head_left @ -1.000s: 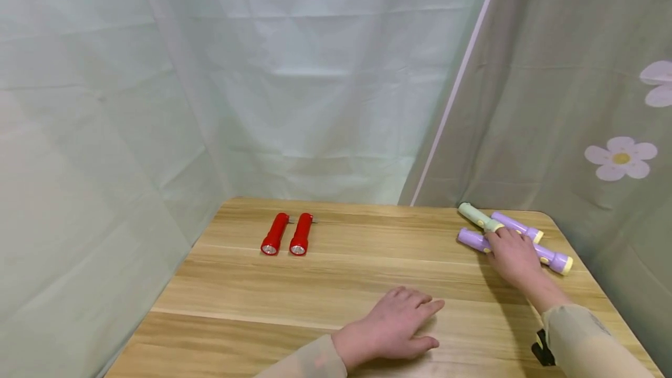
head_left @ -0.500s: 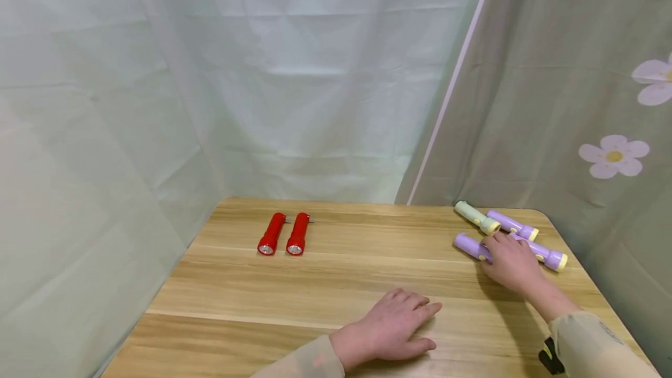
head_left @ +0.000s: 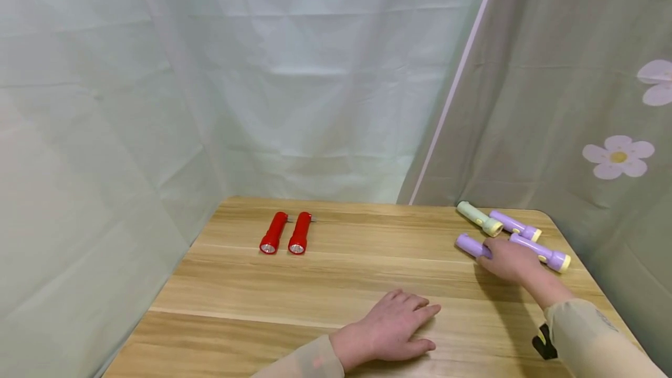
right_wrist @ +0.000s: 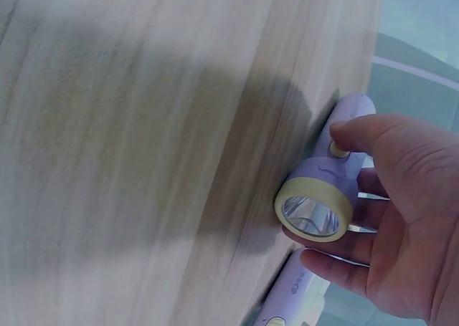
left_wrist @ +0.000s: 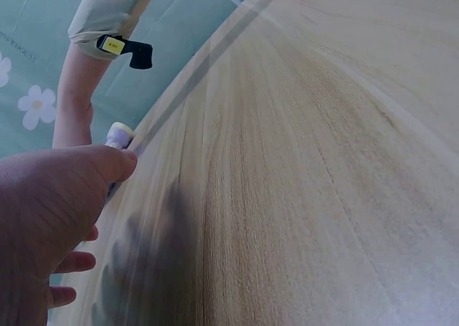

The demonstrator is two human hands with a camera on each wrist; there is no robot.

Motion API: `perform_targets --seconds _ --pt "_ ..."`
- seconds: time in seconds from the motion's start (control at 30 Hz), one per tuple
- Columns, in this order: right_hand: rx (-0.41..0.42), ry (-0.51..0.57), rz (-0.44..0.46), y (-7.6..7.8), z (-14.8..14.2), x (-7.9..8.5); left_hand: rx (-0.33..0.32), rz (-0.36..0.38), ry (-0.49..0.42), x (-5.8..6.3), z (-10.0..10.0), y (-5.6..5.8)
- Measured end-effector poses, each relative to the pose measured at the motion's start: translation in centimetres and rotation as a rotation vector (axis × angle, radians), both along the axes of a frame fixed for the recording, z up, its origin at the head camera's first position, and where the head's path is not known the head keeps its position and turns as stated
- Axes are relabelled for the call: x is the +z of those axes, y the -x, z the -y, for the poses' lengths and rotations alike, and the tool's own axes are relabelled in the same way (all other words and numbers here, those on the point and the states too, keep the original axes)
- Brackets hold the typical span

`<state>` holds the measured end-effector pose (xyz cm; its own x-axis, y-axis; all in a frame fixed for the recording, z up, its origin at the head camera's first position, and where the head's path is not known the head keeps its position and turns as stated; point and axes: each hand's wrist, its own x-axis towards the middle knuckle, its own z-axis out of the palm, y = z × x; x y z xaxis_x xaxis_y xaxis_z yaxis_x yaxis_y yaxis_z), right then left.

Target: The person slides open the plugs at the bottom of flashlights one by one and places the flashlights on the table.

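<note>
My right hand (head_left: 508, 260) grips a purple flashlight (head_left: 471, 245) at the table's right side. In the right wrist view its thumb lies by the yellow switch and its fingers curl round the far side of the purple flashlight (right_wrist: 346, 118), whose yellow-rimmed lens faces the camera. Beside that hand lies a second purple flashlight (head_left: 551, 258). Behind it are a third purple flashlight (head_left: 511, 223) and a pale green one (head_left: 476, 216) with a yellow rim. Over the front middle of the table, my left hand (head_left: 391, 326) has its fingers extended and holds nothing.
Two red flashlights (head_left: 300, 232) lie side by side at the back left of the wooden table (head_left: 252, 290), lenses toward me. Pale curtains (head_left: 325, 104) hang right behind the table and along its sides. A black strap (head_left: 544, 343) shows at the right sleeve.
My right hand has drawn slightly toward me, and its fingers have come in around the left purple flashlight. The purple flashlight on its right shows more fully. The left hand stays in place.
</note>
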<state>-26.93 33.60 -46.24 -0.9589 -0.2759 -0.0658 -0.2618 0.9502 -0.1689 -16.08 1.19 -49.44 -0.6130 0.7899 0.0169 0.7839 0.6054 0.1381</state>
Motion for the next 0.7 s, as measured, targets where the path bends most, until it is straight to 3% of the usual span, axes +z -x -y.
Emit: perform_targets --seconds 0.47,0.7 --pt "-0.010 0.022 0.026 0.2 0.7 0.5 0.015 0.006 -0.012 0.0 0.3 0.2" --pt "-0.039 -0.001 -0.008 -0.3 1.4 0.5 0.053 0.019 -0.053 -0.1 1.1 0.2"
